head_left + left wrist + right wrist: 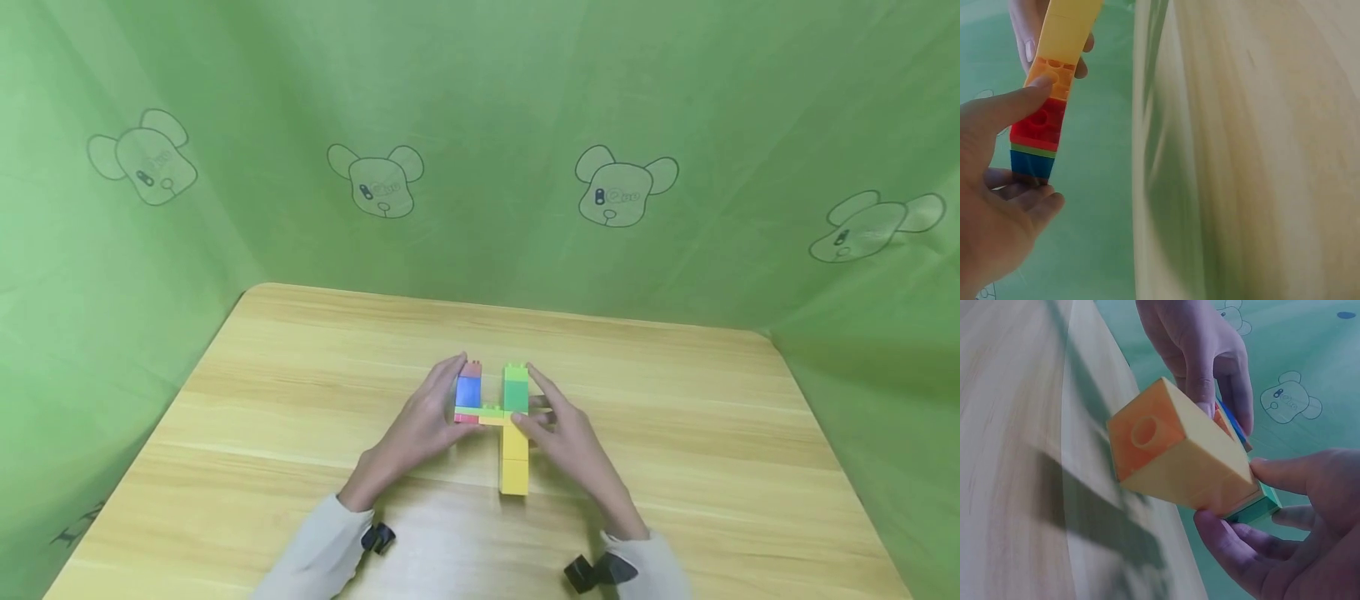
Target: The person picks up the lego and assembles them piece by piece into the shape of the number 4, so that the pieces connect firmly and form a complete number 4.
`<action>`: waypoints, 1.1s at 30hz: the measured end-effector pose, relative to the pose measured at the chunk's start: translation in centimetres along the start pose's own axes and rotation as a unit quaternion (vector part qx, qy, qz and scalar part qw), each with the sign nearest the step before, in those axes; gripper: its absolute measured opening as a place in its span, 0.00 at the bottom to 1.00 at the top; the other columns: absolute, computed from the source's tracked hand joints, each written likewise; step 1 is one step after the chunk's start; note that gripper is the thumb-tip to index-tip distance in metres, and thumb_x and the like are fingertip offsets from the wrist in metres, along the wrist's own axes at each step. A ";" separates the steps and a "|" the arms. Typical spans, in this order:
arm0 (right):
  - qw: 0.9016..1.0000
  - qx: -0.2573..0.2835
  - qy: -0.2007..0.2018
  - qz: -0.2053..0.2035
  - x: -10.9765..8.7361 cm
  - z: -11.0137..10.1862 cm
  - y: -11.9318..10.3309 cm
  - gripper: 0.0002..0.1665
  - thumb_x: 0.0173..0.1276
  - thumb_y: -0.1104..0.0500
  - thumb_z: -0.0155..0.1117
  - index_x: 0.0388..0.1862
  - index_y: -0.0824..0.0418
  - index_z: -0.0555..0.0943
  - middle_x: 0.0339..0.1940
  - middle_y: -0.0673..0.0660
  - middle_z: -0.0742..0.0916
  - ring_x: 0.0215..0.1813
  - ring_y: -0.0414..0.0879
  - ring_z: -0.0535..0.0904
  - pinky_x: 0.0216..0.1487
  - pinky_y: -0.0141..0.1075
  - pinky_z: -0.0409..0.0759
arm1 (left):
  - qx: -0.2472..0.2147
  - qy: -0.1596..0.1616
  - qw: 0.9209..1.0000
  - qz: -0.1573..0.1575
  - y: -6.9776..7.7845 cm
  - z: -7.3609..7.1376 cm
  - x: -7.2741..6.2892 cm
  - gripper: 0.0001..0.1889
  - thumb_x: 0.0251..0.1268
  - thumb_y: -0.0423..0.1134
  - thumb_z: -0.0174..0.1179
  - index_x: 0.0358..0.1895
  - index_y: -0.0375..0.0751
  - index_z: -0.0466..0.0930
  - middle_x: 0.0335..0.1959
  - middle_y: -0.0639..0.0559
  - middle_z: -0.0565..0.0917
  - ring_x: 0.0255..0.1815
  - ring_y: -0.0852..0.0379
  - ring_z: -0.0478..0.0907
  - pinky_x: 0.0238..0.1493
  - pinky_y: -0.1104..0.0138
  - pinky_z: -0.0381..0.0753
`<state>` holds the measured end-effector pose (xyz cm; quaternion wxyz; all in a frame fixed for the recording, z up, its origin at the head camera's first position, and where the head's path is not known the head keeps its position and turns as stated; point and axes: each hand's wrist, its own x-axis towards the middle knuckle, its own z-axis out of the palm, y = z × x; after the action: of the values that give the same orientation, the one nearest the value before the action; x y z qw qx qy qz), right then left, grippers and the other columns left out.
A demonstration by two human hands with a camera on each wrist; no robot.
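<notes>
A structure of toy building bricks is held up between both hands over the table. In the head view its left column has a blue brick under a reddish one. Its right column has a green brick above yellow bricks, and a thin light-green plate joins the two columns. My left hand grips the left column, its thumb across an orange brick beside a red brick. My right hand grips the right column around the join of yellow and green. The yellow end's hollow underside shows in the right wrist view.
The wood-grain table extends beneath both hands. A green curtain printed with mouse-like heads surrounds its back and sides. Small black devices sit at both wrists, beside the light sleeves.
</notes>
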<state>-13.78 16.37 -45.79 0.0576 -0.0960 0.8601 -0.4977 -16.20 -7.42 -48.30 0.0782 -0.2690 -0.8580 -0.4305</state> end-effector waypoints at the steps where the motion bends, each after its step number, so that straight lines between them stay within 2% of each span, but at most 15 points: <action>1: 1.000 -0.005 -0.001 0.005 0.1 0.1 0.1 0.47 0.76 0.55 0.68 0.86 0.52 0.55 0.64 0.73 0.81 0.52 0.62 0.86 0.43 0.42 0.91 | -0.002 -0.006 1.000 -0.007 0.0 0.1 0.0 0.56 0.52 0.38 0.82 0.80 0.28 0.54 0.78 0.33 0.62 0.77 0.39 0.65 0.76 0.52 0.65; 4: 1.000 -0.013 -0.007 0.021 0.3 0.2 0.3 0.49 0.74 0.56 0.69 0.86 0.53 0.54 0.66 0.74 0.80 0.52 0.61 0.86 0.43 0.41 0.90 | -0.010 -0.027 0.999 -0.035 -0.2 0.4 0.1 0.56 0.55 0.38 0.80 0.81 0.29 0.51 0.80 0.34 0.60 0.75 0.39 0.66 0.76 0.52 0.66; 8: 0.999 -0.026 -0.016 0.045 0.4 0.5 0.6 0.52 0.72 0.56 0.71 0.86 0.55 0.52 0.68 0.75 0.78 0.51 0.59 0.86 0.40 0.40 0.89 | -0.018 -0.042 0.997 -0.057 -0.3 0.6 0.1 0.56 0.56 0.37 0.79 0.82 0.30 0.50 0.80 0.34 0.59 0.73 0.38 0.69 0.74 0.51 0.68; 13: 0.997 -0.020 -0.028 0.064 0.6 0.9 1.0 0.56 0.68 0.59 0.74 0.86 0.58 0.51 0.69 0.78 0.75 0.42 0.52 0.85 0.32 0.38 0.87 | -0.012 -0.058 0.995 -0.077 -0.6 1.0 -0.1 0.55 0.57 0.38 0.79 0.82 0.30 0.50 0.80 0.35 0.59 0.74 0.38 0.69 0.74 0.50 0.69; 18: 0.996 -0.031 -0.031 0.084 0.7 1.2 1.2 0.57 0.68 0.59 0.75 0.86 0.58 0.51 0.68 0.77 0.76 0.35 0.47 0.81 0.30 0.36 0.85 | -0.012 -0.074 0.993 -0.090 -1.0 1.3 -0.1 0.54 0.60 0.39 0.78 0.82 0.30 0.50 0.81 0.36 0.59 0.74 0.38 0.68 0.75 0.50 0.68; 22: 0.994 -0.048 -0.030 0.091 0.7 1.4 1.4 0.56 0.68 0.57 0.75 0.86 0.60 0.53 0.64 0.73 0.80 0.36 0.46 0.80 0.33 0.38 0.85 | -0.006 -0.085 0.992 -0.090 -1.2 1.4 -0.1 0.53 0.60 0.39 0.77 0.81 0.29 0.50 0.80 0.34 0.59 0.74 0.38 0.68 0.76 0.51 0.67; 28: 0.992 -0.083 -0.035 0.083 0.8 1.4 1.7 0.55 0.68 0.54 0.76 0.84 0.63 0.55 0.62 0.68 0.81 0.40 0.46 0.78 0.49 0.46 0.82 | 0.002 -0.102 0.990 -0.096 -1.3 1.3 -0.1 0.53 0.60 0.39 0.77 0.81 0.26 0.50 0.79 0.32 0.60 0.74 0.37 0.69 0.75 0.49 0.68; 33: 0.993 -0.070 -0.040 0.088 1.0 1.5 2.0 0.54 0.67 0.55 0.76 0.83 0.66 0.57 0.52 0.61 0.84 0.40 0.45 0.79 0.45 0.41 0.82 | 0.005 -0.113 0.988 -0.103 -1.3 1.2 0.0 0.52 0.61 0.41 0.77 0.80 0.26 0.52 0.78 0.32 0.62 0.73 0.38 0.70 0.74 0.48 0.70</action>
<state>-14.71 15.81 -48.30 0.1287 -0.0437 0.8948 -0.4253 -16.77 -7.15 -49.97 -0.0628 -0.2262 -0.8867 -0.3984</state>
